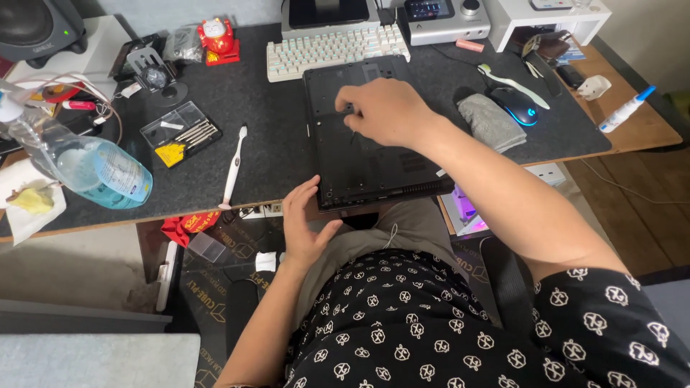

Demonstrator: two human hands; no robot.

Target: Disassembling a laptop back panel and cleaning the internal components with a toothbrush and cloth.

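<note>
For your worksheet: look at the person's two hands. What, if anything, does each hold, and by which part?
The left hand steadies the upturned black laptop at its near left corner. The right hand pinches something thin over the laptop's base; what it is cannot be told.

Single head cam, looking steeply down and forward from the seated person's own eye line, close in. Desk [273, 154] fills the far half of the frame, own torso and floor the near half. No second view to overlap.
</note>
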